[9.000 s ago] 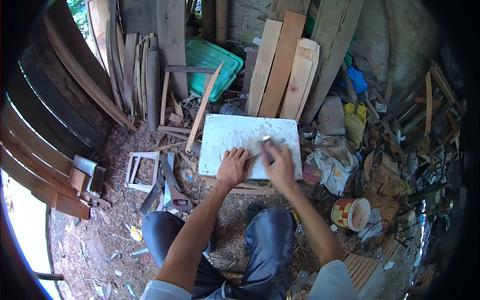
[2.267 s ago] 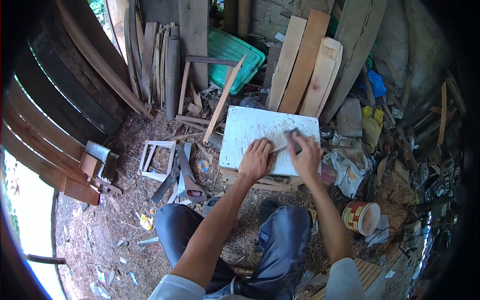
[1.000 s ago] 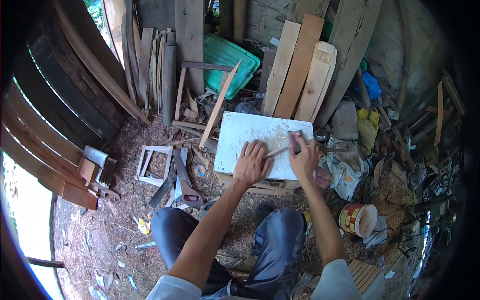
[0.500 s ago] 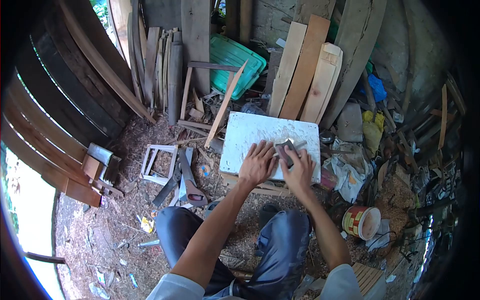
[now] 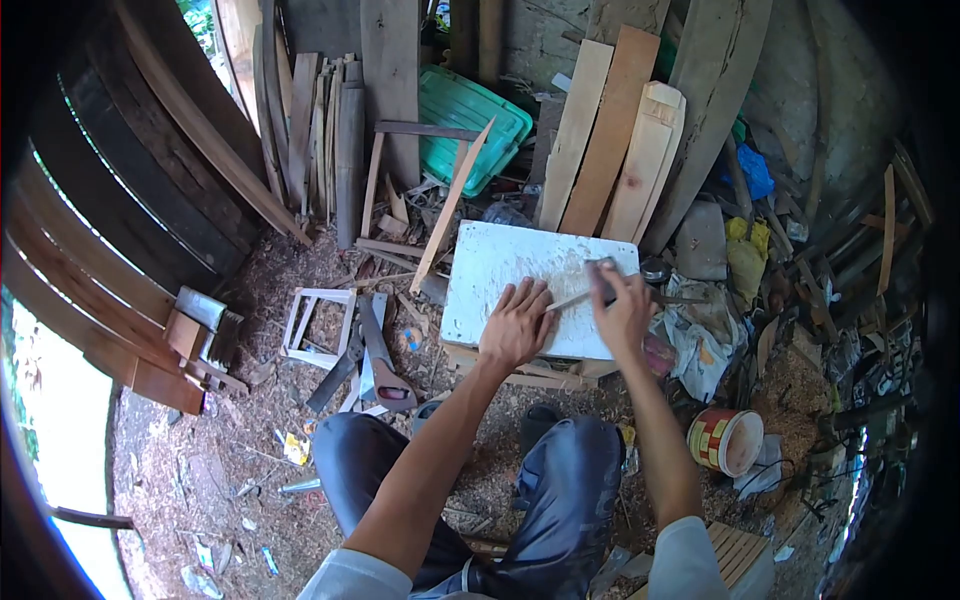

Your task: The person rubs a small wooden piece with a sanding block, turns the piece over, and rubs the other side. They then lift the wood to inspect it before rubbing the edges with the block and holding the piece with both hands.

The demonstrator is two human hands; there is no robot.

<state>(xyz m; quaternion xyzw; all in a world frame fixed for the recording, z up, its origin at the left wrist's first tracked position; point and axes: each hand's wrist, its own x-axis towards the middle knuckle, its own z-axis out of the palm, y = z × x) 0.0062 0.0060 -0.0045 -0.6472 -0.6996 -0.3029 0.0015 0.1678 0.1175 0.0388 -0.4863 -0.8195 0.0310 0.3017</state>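
My left hand (image 5: 516,325) lies palm-down on a low white-topped work table (image 5: 492,258), its fingers stretched forward. It pins one end of a thin wooden strip (image 5: 569,301), which sticks out past the thumb toward the right. My right hand (image 5: 624,312) is closed on a dark sanding block (image 5: 602,276) at the strip's right end. Part of that block is hidden by the fingers. Scuffs and pale marks cover the white surface around both hands.
A handsaw (image 5: 385,375) and a small wooden frame (image 5: 320,325) lie on the shavings-strewn floor at left. Boards (image 5: 610,140) lean against the back wall beside a green plastic lid (image 5: 475,125). Right of my knees sits a paint bucket (image 5: 725,442); plastic bags (image 5: 700,360) litter the right.
My right hand has slid the dark block to the right along the strip, away from my left hand, uncovering more of the strip. The left hand has stayed in place.
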